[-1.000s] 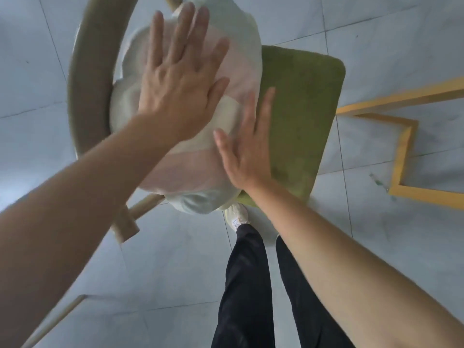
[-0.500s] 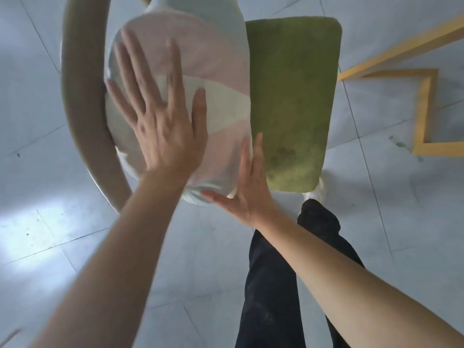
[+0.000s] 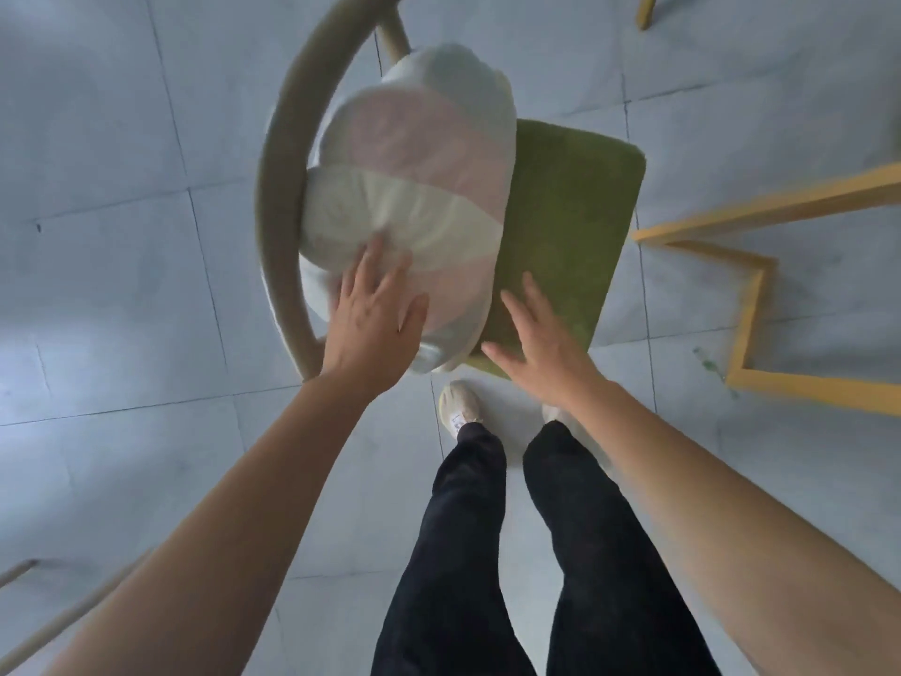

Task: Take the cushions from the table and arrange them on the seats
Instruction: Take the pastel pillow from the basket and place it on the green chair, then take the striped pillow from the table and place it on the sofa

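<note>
A plump cushion (image 3: 414,187) with pale pink, cream and mint bands leans against the curved beige backrest (image 3: 278,197) of a chair. The chair's green seat (image 3: 565,226) shows to the cushion's right. My left hand (image 3: 375,314) lies flat on the cushion's near lower end, fingers spread. My right hand (image 3: 541,334) hovers flat over the seat's near corner, beside the cushion, holding nothing.
Yellow wooden frame legs (image 3: 751,304) stand on the grey tiled floor to the right of the chair. Another yellow leg (image 3: 646,12) shows at the top right. My feet in pale shoes (image 3: 460,407) stand just in front of the seat. A pale rail (image 3: 48,622) crosses the bottom left.
My left hand slid down from the cushion's middle to its near end. My right hand drew back off the cushion toward the seat corner. The view pulled back from the chair.
</note>
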A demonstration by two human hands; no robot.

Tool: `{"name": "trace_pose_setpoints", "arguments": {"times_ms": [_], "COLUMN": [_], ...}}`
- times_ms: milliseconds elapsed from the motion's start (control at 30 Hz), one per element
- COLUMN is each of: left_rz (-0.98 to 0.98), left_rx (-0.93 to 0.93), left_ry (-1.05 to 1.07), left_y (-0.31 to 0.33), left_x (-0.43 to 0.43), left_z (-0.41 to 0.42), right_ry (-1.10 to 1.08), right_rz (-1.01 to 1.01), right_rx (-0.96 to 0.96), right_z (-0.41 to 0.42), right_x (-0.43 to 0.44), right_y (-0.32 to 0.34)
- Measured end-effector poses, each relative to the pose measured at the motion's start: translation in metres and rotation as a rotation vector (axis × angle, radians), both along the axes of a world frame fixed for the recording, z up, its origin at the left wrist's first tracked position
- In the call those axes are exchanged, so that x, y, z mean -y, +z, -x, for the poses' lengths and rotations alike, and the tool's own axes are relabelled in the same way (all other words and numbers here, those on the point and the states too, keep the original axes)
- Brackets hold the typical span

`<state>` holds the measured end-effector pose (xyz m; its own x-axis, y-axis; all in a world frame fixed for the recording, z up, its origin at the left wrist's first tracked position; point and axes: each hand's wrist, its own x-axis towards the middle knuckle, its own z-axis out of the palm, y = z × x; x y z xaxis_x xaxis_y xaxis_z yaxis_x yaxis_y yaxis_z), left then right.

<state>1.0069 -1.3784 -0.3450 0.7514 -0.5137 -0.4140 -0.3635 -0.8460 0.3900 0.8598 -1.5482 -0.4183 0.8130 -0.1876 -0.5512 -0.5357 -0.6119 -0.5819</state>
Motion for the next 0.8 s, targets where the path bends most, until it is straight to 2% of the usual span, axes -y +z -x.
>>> {"name": "trace_pose_setpoints", "arguments": {"times_ms": [100, 200, 300, 400, 467, 533, 700, 800], "left_rz": [0.096, 0.296, 0.524, 0.674, 0.716, 0.760, 0.797, 0.776], "left_rx": [-0.159, -0.164, -0.175, -0.058, 0.028, 0.117, 0.263, 0.296], "left_ry": [0.165, 0.337, 0.611, 0.827, 0.961, 1.110, 1.469, 1.631], "left_y": [0.065, 0.150, 0.230, 0.283, 0.303, 0.311, 0.320, 0.322], "left_x": [-0.019, -0.051, -0.087, -0.124, -0.142, -0.152, -0.143, -0.125], "left_z": [0.028, 0.066, 0.106, 0.149, 0.176, 0.205, 0.291, 0.351], "right_ry": [-0.072, -0.171, -0.227, -0.269, -0.314, -0.270, 0.085, 0.224], "right_rz": [-0.032, -0.075, -0.152, -0.242, -0.333, -0.423, -0.510, -0.534], "right_rx": [-0.073, 0.034, 0.139, 0.284, 0.339, 0.328, 0.214, 0.180], "right_z": [0.011, 0.026, 0.045, 0.066, 0.075, 0.080, 0.081, 0.081], "right_x": [0.026, 0.038, 0.035, 0.023, 0.013, 0.004, -0.001, -0.010], "right_y": [0.074, 0.173, 0.260, 0.316, 0.339, 0.353, 0.364, 0.363]}}
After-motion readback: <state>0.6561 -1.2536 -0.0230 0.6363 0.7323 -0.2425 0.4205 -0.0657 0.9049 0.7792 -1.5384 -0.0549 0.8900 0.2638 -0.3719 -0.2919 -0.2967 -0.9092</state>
